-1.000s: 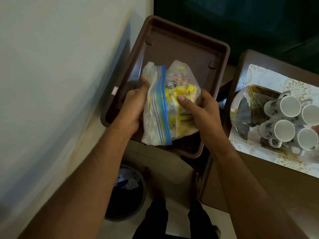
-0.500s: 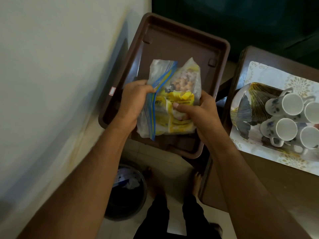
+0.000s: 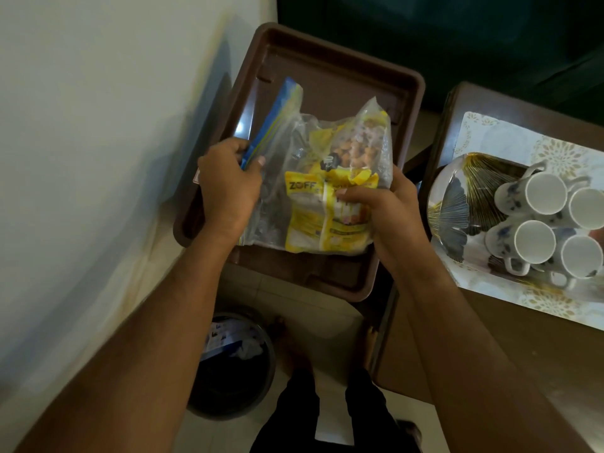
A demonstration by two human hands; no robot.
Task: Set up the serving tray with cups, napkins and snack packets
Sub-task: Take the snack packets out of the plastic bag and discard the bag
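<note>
Since half a second earlier, the blue zip strip (image 3: pixel 274 120) of the clear bag (image 3: pixel 277 178) had swung up and away to the far left, opening the bag's mouth wider. Left hand (image 3: pixel 227 188) pinched that strip's near end. Right hand (image 3: pixel 385 207) gripped the yellow snack packets (image 3: pixel 327 217) through the plastic. Both held the bag over the brown tray (image 3: pixel 327 76). Four white cups (image 3: pixel 549 220) stayed on the patterned serving tray (image 3: pixel 457 204) at right.

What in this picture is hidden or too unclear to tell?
Head view only:
- Snack packets: their number is blurred behind the crinkled zip bag.
- Cups: the frame's right edge cuts off any beyond the four visible.
- Napkins: none in view.
- Bin: its contents are too dark.
</note>
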